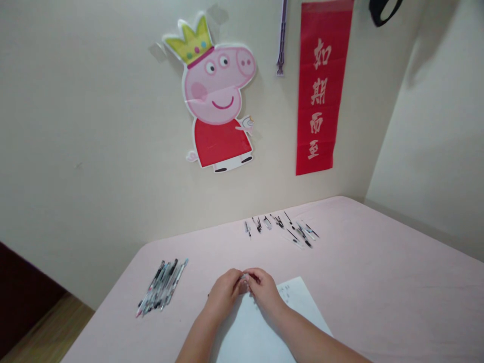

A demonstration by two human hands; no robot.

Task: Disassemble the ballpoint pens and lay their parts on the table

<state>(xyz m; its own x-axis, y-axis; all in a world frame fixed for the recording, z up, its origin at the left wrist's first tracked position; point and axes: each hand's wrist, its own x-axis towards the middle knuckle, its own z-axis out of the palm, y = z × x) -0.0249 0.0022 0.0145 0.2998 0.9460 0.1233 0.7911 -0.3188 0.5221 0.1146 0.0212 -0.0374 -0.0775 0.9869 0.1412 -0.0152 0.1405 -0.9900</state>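
Observation:
My left hand (224,292) and my right hand (264,290) meet fingertip to fingertip above a white sheet of paper (260,333) on the pink table (378,282). Both are closed in a pinch on a small pale object (245,277) that is too small to name. A bundle of several assembled pens (162,286) lies to the left of my hands. Farther back, a spread of several loose pen parts (283,228) lies near the wall.
The table stands in a corner between two cream walls. A cartoon pig cutout (217,101) and a red banner with Chinese characters (321,85) hang on the back wall. Wooden floor (41,333) shows at the lower left.

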